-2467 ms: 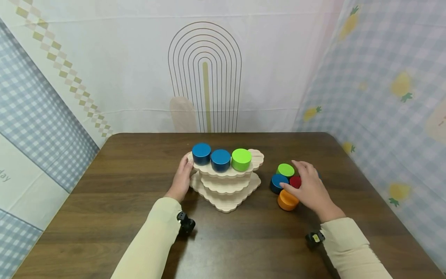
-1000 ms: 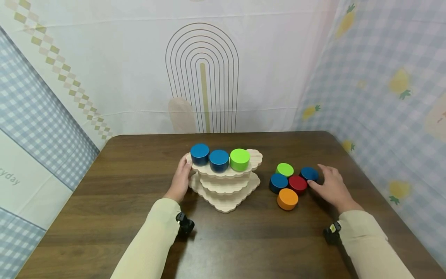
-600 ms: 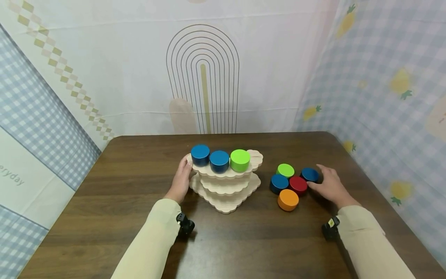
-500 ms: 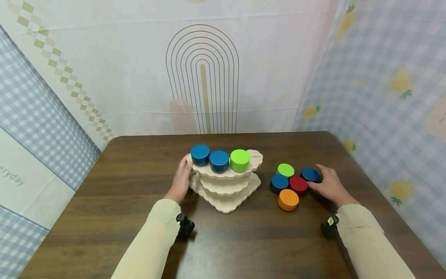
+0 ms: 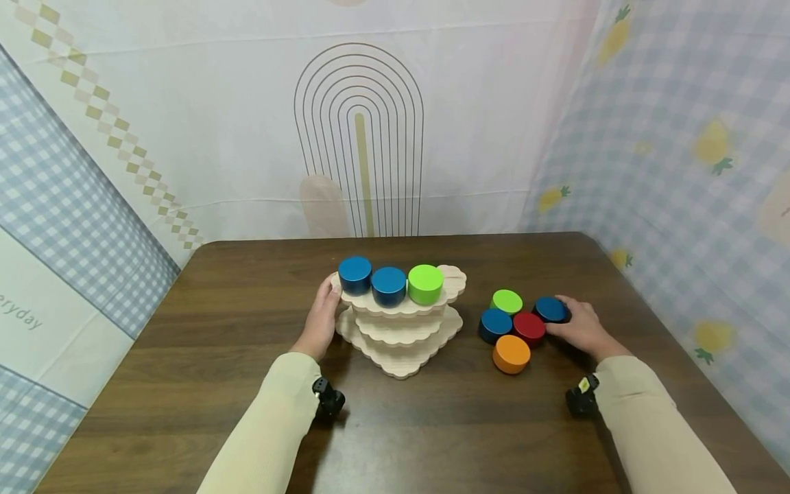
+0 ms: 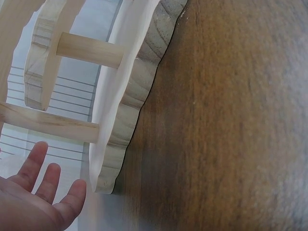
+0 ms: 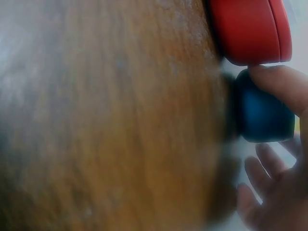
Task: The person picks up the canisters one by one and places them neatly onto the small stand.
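In the head view my left hand grips the left edge of a pale wooden tiered stand with scalloped shelves. The left wrist view shows fingers beside a post, while the grip itself is out of frame. Two blue round blocks and one green round block stand on the top shelf. At the right, my right hand pinches another blue round block on the table. Its thumb lies against this blue block in the right wrist view, next to a red round block.
Left of the right hand, a green block, a blue block, the red block and an orange block cluster on the brown wooden table. Patterned cloth hangs behind it.
My right hand has gone from above the cluster to the right side of the far blue block, then closed in leftward on it. The left hand keeps its place on the stand.
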The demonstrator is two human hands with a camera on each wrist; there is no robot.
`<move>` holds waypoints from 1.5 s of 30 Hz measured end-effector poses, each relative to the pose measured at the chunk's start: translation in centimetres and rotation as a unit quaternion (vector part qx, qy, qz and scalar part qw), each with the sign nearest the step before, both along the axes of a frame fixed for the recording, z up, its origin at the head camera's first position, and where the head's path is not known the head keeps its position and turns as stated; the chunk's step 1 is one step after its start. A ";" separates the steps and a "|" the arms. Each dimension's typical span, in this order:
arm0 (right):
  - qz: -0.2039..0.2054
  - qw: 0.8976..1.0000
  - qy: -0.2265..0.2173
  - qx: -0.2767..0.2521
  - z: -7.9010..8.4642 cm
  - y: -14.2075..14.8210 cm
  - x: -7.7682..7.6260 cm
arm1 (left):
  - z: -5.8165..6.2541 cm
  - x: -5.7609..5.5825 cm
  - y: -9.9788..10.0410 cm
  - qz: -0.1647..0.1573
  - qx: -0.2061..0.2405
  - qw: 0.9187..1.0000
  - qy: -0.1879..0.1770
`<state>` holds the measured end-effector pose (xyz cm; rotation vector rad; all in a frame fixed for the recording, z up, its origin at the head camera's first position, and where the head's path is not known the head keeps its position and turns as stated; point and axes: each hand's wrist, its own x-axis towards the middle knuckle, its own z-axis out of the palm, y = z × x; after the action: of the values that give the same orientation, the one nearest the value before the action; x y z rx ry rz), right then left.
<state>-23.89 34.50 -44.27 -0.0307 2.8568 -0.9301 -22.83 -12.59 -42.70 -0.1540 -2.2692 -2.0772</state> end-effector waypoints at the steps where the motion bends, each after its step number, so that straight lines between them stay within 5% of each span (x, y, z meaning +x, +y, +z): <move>1: 0.001 1.000 -0.002 -0.002 0.0 0.0 0.0 | 0.0 0.0 0.0 0.000 0.001 1.000 0.000; 17: -0.018 1.000 -0.007 -0.017 0.1 -0.4 0.3 | -0.2 0.0 0.0 0.000 -0.005 1.000 -0.011; 45: -0.044 0.990 0.123 -0.046 2.7 -2.5 1.2 | -0.1 -0.1 0.0 -0.003 -0.002 1.000 -0.009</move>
<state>-22.69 32.02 -41.60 -0.0314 3.0586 -1.1517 -22.91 -12.60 -42.84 -0.1443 -2.2847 -2.0863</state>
